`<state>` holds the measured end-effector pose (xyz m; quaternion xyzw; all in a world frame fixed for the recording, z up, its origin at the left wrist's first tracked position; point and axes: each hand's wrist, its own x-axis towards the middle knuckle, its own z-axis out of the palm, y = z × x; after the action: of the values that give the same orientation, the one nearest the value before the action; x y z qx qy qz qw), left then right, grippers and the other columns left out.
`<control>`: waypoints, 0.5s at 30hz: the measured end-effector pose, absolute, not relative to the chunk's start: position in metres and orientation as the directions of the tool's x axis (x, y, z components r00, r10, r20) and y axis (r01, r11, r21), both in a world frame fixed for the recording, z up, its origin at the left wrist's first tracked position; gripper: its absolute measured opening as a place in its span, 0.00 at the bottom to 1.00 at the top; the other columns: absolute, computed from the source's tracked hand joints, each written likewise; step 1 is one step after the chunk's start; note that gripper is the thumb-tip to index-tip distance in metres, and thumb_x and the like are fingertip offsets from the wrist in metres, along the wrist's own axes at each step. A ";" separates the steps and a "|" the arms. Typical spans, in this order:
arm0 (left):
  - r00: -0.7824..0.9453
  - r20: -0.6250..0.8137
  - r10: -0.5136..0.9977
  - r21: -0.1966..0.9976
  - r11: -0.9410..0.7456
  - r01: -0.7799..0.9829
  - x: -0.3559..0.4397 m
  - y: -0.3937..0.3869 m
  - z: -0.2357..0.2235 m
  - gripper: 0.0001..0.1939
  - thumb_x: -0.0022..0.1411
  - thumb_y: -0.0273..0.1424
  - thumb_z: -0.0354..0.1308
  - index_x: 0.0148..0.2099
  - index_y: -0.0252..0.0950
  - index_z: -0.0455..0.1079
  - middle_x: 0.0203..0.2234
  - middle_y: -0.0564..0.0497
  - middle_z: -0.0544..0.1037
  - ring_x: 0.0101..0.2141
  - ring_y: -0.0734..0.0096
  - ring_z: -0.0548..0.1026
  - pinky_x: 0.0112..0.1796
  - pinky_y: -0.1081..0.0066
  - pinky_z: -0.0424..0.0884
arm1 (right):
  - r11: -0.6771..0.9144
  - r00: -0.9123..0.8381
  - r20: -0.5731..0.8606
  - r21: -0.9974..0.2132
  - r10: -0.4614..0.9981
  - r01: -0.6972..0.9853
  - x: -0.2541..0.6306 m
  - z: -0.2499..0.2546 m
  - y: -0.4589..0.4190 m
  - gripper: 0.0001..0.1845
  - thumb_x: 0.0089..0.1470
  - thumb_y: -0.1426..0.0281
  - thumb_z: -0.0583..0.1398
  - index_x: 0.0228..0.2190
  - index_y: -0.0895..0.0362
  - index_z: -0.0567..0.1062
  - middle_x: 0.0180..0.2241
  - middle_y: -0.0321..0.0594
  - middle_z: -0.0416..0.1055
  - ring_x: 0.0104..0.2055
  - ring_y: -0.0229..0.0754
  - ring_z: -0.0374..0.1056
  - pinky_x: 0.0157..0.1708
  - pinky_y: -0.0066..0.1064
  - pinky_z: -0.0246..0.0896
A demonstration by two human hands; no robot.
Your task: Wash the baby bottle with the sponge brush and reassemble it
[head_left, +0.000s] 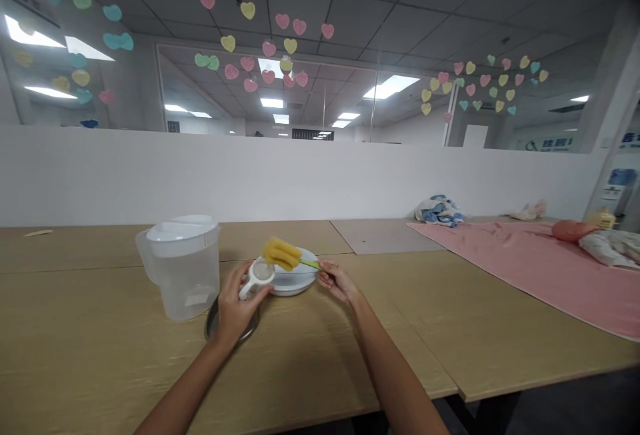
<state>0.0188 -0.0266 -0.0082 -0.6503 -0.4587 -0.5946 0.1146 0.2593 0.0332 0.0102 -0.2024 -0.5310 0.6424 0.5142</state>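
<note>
My left hand (pixel 237 302) is closed on a small white strainer (pixel 261 274), a round-headed piece with a short handle and a greyish, mesh-like middle. A sponge brush with a yellow head (pixel 281 253) and a thin green handle is in my right hand (pixel 336 280), fingers pinched on the handle's end. The yellow sponge is at the strainer's upper rim; whether they touch I cannot tell. Behind both, a white bowl (pixel 295 282) rests on the table, partly hidden by the brush. A round metal dish (pixel 213 322) lies under my left wrist, mostly covered.
A translucent lidded pitcher (pixel 187 275) stands left of my left hand. On the right lie a pink cloth (pixel 530 268), a bundled blue-and-white cloth (pixel 440 210) and a doll (pixel 575 230). The wooden table (pixel 310 368) meets a white wall at the back.
</note>
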 end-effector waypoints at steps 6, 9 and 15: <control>-0.025 0.919 0.392 0.216 -0.451 0.866 -0.001 -0.020 -0.005 0.25 0.54 0.43 0.57 0.51 0.38 0.62 0.43 0.45 0.72 0.42 0.61 0.69 0.45 0.62 0.63 | 0.130 -0.311 0.212 -0.956 0.927 -0.262 0.258 0.010 0.035 0.14 0.35 0.63 0.67 0.22 0.61 0.75 0.13 0.26 0.50 0.16 0.26 0.40 0.15 0.23 0.32; 0.010 0.920 0.392 0.151 -0.377 0.914 -0.006 -0.017 -0.007 0.23 0.55 0.43 0.56 0.51 0.40 0.65 0.43 0.45 0.72 0.43 0.59 0.69 0.45 0.61 0.61 | 0.177 -0.242 0.216 -0.969 0.946 -0.172 0.261 0.012 0.035 0.14 0.35 0.62 0.67 0.23 0.61 0.77 0.13 0.28 0.54 0.17 0.27 0.42 0.15 0.24 0.34; 0.156 0.909 0.386 -0.008 -0.358 0.934 -0.016 -0.015 -0.013 0.20 0.57 0.37 0.55 0.53 0.44 0.65 0.45 0.46 0.73 0.42 0.61 0.69 0.44 0.63 0.60 | 0.230 -0.185 0.224 -0.973 0.957 0.010 0.266 0.011 0.037 0.15 0.35 0.62 0.66 0.26 0.60 0.79 0.17 0.34 0.66 0.17 0.28 0.46 0.16 0.24 0.38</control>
<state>-0.0157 -0.0150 -0.0127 -0.6948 -0.4749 -0.4431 0.3087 0.2658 0.0375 0.0108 -0.3992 -0.6054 0.4752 0.4982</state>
